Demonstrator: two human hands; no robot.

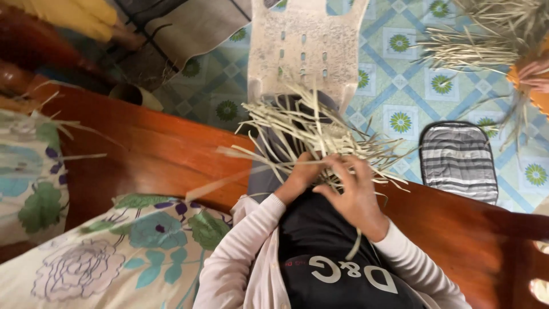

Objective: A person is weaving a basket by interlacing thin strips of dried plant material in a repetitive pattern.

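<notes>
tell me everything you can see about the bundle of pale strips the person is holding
The bundle of strips is a loose mass of long, thin, flat pieces, pale straw-green, looking like dried leaf or grass. They fan out in all directions over the person's lap, ends splayed and crossing, some blurred. The left hand grips it from below and the right hand lies over its near edge, fingers among the strips. One strip hangs down past the right wrist. It sits above the wooden bench edge.
</notes>
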